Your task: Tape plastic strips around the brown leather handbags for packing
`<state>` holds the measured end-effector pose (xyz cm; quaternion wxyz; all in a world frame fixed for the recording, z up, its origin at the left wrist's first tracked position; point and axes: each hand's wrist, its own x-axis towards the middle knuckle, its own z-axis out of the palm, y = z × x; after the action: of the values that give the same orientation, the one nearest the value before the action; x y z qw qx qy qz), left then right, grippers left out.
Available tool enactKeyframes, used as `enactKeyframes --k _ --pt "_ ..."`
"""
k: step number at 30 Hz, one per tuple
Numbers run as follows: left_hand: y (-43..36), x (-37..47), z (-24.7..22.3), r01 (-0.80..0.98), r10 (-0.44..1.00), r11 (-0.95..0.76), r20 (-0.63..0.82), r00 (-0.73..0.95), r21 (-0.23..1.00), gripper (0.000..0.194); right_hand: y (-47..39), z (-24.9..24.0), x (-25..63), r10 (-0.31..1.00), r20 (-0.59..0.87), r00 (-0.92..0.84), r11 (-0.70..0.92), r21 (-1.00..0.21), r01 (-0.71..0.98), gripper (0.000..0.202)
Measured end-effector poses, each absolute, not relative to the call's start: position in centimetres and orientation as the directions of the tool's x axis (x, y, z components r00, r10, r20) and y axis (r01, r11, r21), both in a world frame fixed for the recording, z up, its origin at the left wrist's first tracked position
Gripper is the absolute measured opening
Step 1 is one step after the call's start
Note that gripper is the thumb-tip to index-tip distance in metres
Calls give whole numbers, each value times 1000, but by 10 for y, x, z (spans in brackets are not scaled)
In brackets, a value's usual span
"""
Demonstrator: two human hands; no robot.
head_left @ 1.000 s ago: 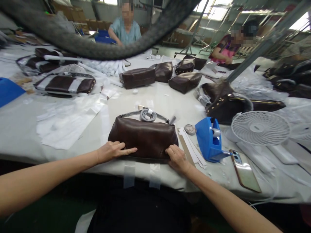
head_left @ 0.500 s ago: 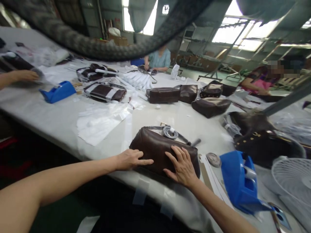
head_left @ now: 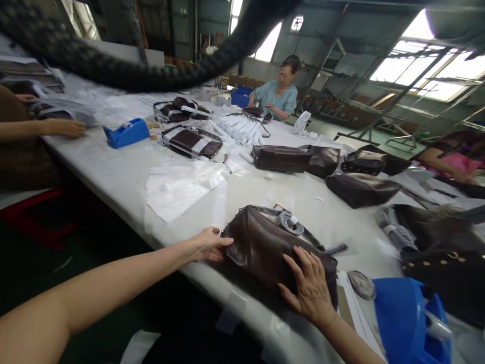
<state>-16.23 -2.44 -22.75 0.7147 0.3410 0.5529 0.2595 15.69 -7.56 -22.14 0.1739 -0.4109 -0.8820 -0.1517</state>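
Note:
A dark brown leather handbag (head_left: 261,242) lies at the table's near edge. My left hand (head_left: 212,245) grips its left end, thumb on the front and the other fingers partly hidden behind the corner. Spread flat on the bag's front panel is my right hand (head_left: 308,280), fingers apart. Behind the bag rests its strap (head_left: 290,222), coiled and wrapped in clear plastic.
A blue tape dispenser (head_left: 405,318) and a tape roll (head_left: 361,284) are at right; another blue dispenser (head_left: 127,132) stands at left. White sheets (head_left: 182,187) and several brown bags (head_left: 280,158) lie farther back. A co-worker (head_left: 278,96) sits across; another person's hand (head_left: 66,128) is at left.
My left hand has moved from the bag's front panel to its left end and taken hold there. The right hand stays spread on the bag. The view has turned left.

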Motion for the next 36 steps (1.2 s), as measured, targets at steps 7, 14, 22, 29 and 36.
enactKeyframes --k 7,14,22,29,36 --pt "-28 -155 -251 208 840 469 -507 195 858 60 -77 -220 154 669 417 -616 621 143 771 64" --pt "-10 -159 -194 548 938 -271 91 334 791 77 -80 -221 155 702 414 -580 599 98 795 64" --pt "5 -108 -170 34 98 -969 260 961 243 65 -85 -220 159 720 334 -608 613 102 783 72" --pt "7 -120 -215 38 64 -988 172 983 151 63 -89 -214 165 736 209 -644 647 63 760 88" --pt "6 -121 -243 7 17 -1000 334 942 30 64 -93 -227 168 713 311 -628 646 56 761 80"
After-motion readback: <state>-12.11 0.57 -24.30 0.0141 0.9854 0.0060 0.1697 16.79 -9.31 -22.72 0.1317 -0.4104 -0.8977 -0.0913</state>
